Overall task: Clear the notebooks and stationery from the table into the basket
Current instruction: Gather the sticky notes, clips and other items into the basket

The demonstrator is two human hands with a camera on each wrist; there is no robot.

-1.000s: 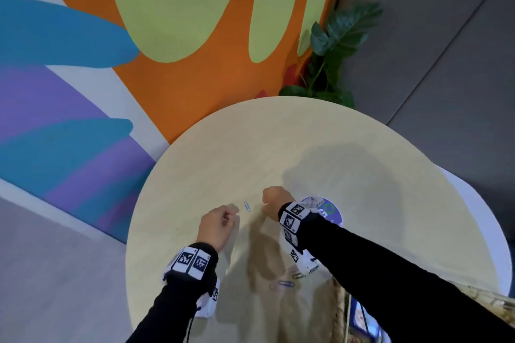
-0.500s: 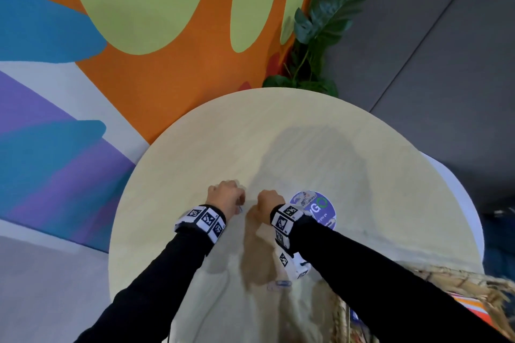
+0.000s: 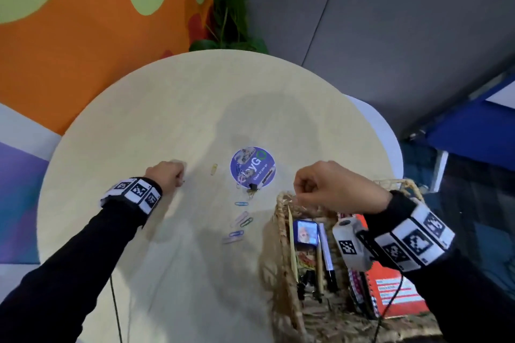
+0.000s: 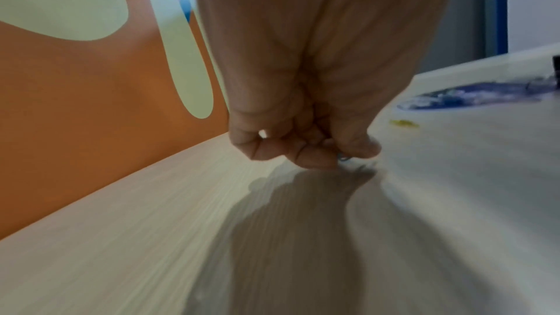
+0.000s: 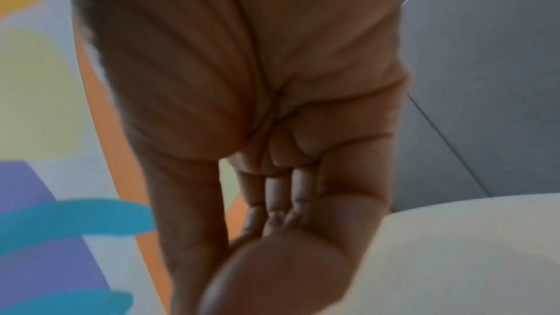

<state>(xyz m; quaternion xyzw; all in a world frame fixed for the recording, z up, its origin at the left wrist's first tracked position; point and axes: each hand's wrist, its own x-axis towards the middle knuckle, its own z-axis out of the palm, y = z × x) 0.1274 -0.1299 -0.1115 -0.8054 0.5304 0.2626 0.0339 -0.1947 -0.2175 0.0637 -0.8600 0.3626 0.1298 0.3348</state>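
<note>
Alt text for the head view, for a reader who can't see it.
Over a round table, the right hand hovers with curled fingers above a wicker basket holding pens and notebooks. The left hand is curled on the tabletop, and paper clips lie scattered beside a round purple sticker.

1 basket (image 3: 281, 234), 2 hands.

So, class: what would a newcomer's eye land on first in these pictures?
Probably the round purple sticker near the middle of the pale round table, with coloured paper clips scattered just below it. Next, the wicker basket at the table's near right edge, where the right hand hovers over its rim.
</note>
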